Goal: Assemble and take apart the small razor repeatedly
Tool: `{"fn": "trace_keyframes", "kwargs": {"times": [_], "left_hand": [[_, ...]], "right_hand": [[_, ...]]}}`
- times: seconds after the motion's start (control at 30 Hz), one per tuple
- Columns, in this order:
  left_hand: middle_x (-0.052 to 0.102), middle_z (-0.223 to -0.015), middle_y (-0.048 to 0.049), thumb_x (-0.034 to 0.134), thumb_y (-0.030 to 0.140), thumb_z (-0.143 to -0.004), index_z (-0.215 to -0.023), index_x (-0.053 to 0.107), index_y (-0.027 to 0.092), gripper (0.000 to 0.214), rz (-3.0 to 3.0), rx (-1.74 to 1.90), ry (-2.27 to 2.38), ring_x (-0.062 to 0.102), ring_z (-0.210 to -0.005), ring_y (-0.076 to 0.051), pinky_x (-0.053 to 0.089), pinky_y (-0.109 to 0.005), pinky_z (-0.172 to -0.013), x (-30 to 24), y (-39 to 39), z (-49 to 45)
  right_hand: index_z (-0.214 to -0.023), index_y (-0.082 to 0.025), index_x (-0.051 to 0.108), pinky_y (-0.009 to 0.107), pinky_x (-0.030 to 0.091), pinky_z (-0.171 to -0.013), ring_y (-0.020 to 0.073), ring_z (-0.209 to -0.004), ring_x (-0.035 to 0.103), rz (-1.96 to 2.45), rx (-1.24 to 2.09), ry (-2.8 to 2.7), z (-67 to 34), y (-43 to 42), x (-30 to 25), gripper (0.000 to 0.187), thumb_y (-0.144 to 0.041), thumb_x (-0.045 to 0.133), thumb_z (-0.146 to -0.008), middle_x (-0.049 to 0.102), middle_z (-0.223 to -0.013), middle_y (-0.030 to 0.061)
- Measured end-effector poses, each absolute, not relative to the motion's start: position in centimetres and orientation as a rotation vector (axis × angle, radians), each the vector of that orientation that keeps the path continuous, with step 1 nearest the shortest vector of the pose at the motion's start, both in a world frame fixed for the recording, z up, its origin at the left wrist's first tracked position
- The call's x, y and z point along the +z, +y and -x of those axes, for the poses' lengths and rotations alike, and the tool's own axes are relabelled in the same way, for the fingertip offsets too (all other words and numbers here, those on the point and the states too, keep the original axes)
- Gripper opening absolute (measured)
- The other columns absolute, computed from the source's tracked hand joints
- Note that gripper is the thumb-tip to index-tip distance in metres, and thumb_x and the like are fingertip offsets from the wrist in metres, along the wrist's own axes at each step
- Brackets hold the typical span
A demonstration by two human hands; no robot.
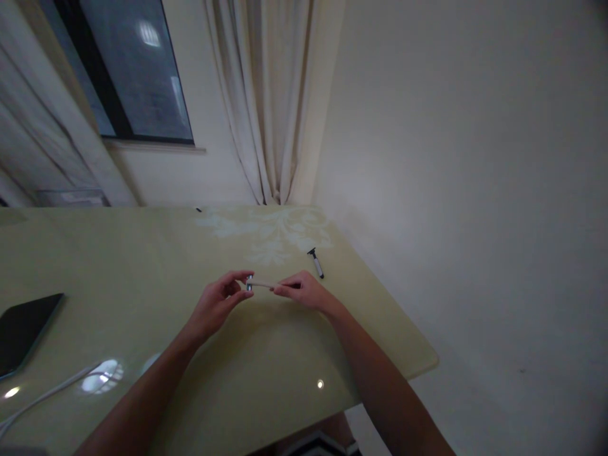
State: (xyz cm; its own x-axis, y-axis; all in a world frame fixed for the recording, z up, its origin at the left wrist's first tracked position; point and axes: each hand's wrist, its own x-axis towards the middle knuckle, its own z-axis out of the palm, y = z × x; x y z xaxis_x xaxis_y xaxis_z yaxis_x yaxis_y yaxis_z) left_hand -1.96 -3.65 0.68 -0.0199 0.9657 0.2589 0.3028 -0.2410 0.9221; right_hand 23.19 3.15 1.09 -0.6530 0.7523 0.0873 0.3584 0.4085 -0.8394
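Above the table, both my hands hold a razor (261,284) with a pale, thin handle, lying level between them. My left hand (221,301) pinches the ends of its crosswise head between thumb and fingers. At the other end, the handle is gripped between the thumb and fingers of my right hand (301,289). A second razor (316,263), with a black head and a grey and black handle, lies on the table just beyond my right hand.
The glossy pale green table (285,367) meets a wall on the right. A dark flat device (28,329) and a white cable (47,394) lie at the left. Near the far edge is a small black piece (198,209). Curtains (266,95) hang behind.
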Motion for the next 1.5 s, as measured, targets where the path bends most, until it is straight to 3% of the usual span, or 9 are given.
{"fn": "trace_keyframes", "kwargs": {"times": [0.07, 0.2, 0.37, 0.5, 0.73, 1.0, 1.17, 1.33, 1.5], "left_hand": [[0.052, -0.063, 0.0056, 0.077, 0.045, -0.078, -0.119, 0.072, 0.018, 0.049, -1.584, 1.300, 1.369, 0.050, -0.059, -0.013, 0.038, -0.024, -0.057, 0.5, -3.6, 2.1], [0.052, -0.062, 0.0059, 0.079, 0.047, -0.077, -0.115, 0.073, 0.017, 0.048, -1.574, 1.258, 1.363, 0.049, -0.057, -0.013, 0.036, -0.024, -0.055, 0.1, -3.5, 2.0], [0.053, -0.063, 0.0056, 0.078, 0.048, -0.078, -0.120, 0.072, 0.018, 0.052, -1.554, 1.286, 1.369, 0.050, -0.059, -0.013, 0.037, -0.024, -0.056, 0.0, -3.5, 1.8], [0.053, -0.062, 0.0059, 0.080, 0.049, -0.075, -0.113, 0.073, 0.017, 0.051, -1.543, 1.280, 1.376, 0.049, -0.057, -0.013, 0.037, -0.024, -0.055, -0.1, -3.4, 1.7], [0.055, -0.065, 0.0052, 0.079, 0.048, -0.077, -0.119, 0.073, 0.019, 0.052, -1.558, 1.330, 1.373, 0.050, -0.058, -0.013, 0.037, -0.024, -0.055, -0.1, -3.4, 1.8], [0.057, -0.066, 0.0043, 0.079, 0.049, -0.077, -0.118, 0.073, 0.018, 0.053, -1.554, 1.320, 1.359, 0.050, -0.058, -0.013, 0.037, -0.023, -0.055, -0.1, -3.5, 1.5], [0.057, -0.065, 0.0040, 0.080, 0.050, -0.076, -0.113, 0.073, 0.017, 0.050, -1.554, 1.283, 1.343, 0.052, -0.059, -0.014, 0.040, -0.024, -0.056, -0.5, -3.5, 1.4], [0.059, -0.068, 0.0035, 0.081, 0.053, -0.074, -0.119, 0.073, 0.018, 0.057, -1.525, 1.346, 1.384, 0.051, -0.058, -0.013, 0.038, -0.023, -0.054, -0.4, -3.5, 1.4], [0.059, -0.064, 0.0037, 0.081, 0.054, -0.074, -0.111, 0.074, 0.016, 0.054, -1.510, 1.282, 1.370, 0.053, -0.058, -0.014, 0.039, -0.024, -0.054, -0.3, -3.6, 1.0]], "right_hand": [[-0.093, -0.014, 0.083, 0.025, 0.024, -0.055, 0.0112, -0.059, 0.036, 0.928, 1.211, -2.223, -23.1, 3.2, 0.9, 0.048, -0.059, 0.066, -0.091, 0.044, -0.060, -0.0035], [-0.092, -0.014, 0.083, 0.026, 0.027, -0.059, 0.0119, -0.062, 0.041, 0.995, 0.953, -2.134, -23.1, 3.3, 0.7, 0.044, -0.054, 0.065, -0.094, 0.050, -0.063, -0.0017], [-0.076, -0.014, 0.075, 0.026, 0.022, -0.055, 0.0104, -0.058, 0.035, 0.936, 1.206, -2.247, -23.0, 3.0, 0.8, 0.047, -0.058, 0.067, -0.091, 0.039, -0.059, -0.0050], [-0.068, -0.014, 0.069, 0.027, 0.022, -0.056, 0.0101, -0.058, 0.035, 0.996, 1.033, -2.193, -22.8, 2.8, 0.9, 0.049, -0.054, 0.063, -0.095, 0.037, -0.060, -0.0048], [-0.109, -0.015, 0.083, 0.026, 0.022, -0.055, 0.0099, -0.056, 0.032, 0.905, 1.286, -2.239, -23.0, 3.0, 0.8, 0.045, -0.052, 0.062, -0.097, 0.038, -0.059, -0.0055], [-0.112, -0.015, 0.082, 0.025, 0.023, -0.055, 0.0101, -0.057, 0.034, 0.880, 1.353, -2.241, -23.3, 3.4, 0.8, 0.047, -0.054, 0.062, -0.096, 0.042, -0.060, -0.0050], [-0.085, -0.013, 0.082, 0.026, 0.021, -0.056, 0.0105, -0.059, 0.032, 0.997, 1.123, -2.164, -23.2, 3.3, 0.9, 0.049, -0.058, 0.064, -0.093, 0.037, -0.059, -0.0045], [-0.107, -0.014, 0.083, 0.026, 0.022, -0.055, 0.0102, -0.058, 0.033, 0.934, 1.331, -2.225, -23.1, 3.3, 0.8, 0.048, -0.057, 0.066, -0.092, 0.042, -0.061, -0.0050], [-0.095, -0.013, 0.084, 0.026, 0.021, -0.054, 0.0102, -0.057, 0.033, 1.017, 1.173, -2.171, -23.5, 3.7, 0.5, 0.049, -0.057, 0.065, -0.093, 0.039, -0.059, -0.0047]]}}
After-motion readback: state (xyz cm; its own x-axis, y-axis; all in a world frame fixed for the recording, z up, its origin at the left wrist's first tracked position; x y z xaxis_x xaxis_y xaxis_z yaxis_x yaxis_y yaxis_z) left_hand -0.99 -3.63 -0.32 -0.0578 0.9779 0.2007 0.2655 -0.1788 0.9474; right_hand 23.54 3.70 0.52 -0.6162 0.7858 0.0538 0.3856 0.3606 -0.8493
